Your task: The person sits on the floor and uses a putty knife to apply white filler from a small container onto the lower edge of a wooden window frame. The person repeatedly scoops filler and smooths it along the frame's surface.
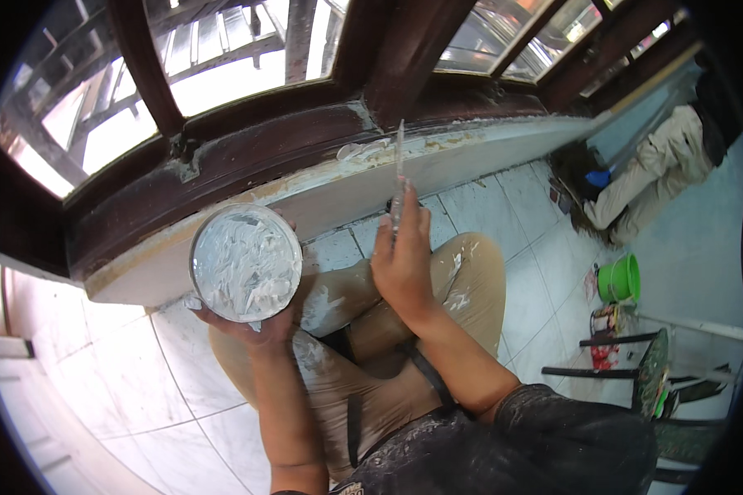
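From my end: left hand (264,332) cupped under a round tin (193,268), fingers curled round the lower side, gripping it. Tin faces up at me, smeared with white paste (248,260). Right hand (404,264) closed round the handle of a putty knife (400,161), no gap I can see.

Key relation: knife sits right of the tin, well apart from it. Long axis runs away from the person, blade end pointing at the window frame (243,181), seen about edge-on. Tip overlaps the frame's lower edge in my view, by the patchy ledge (322,183); can't tell if touching. Left hand has the paste; right hand is nearer the rough white patches along the ledge's right part.
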`<state>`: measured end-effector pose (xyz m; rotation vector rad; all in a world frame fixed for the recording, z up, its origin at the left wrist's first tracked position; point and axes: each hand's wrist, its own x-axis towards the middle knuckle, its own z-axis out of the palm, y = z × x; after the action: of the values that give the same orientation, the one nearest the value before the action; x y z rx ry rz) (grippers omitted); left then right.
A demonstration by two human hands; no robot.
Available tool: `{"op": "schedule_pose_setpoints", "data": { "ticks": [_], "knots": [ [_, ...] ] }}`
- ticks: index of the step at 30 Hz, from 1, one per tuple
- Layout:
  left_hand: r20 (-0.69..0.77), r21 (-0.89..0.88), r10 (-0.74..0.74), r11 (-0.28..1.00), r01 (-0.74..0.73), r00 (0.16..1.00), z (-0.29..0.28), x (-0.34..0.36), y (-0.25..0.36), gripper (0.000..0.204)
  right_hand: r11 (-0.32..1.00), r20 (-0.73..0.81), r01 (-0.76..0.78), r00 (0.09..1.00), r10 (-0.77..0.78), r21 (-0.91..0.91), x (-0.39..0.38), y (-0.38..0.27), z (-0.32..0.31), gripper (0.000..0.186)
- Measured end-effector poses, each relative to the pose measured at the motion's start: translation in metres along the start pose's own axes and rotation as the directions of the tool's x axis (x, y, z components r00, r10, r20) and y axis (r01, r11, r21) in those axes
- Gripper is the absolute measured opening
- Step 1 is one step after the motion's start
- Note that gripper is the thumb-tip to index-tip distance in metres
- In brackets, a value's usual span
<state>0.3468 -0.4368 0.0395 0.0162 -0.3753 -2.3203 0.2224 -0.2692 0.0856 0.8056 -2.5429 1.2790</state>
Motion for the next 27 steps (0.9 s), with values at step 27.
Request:
{"op": "schedule_pose_setpoints", "data": {
  "ticks": [27],
  "knots": [
    [-0.011,0.018,0.125,0.992,-0.125,0.992,0.002,-0.003,0.004,0.127,0.97,-0.01,-0.116,0.993,0.121,0.216,0.013,-0.036,0.089,0.084]
  ]
}}
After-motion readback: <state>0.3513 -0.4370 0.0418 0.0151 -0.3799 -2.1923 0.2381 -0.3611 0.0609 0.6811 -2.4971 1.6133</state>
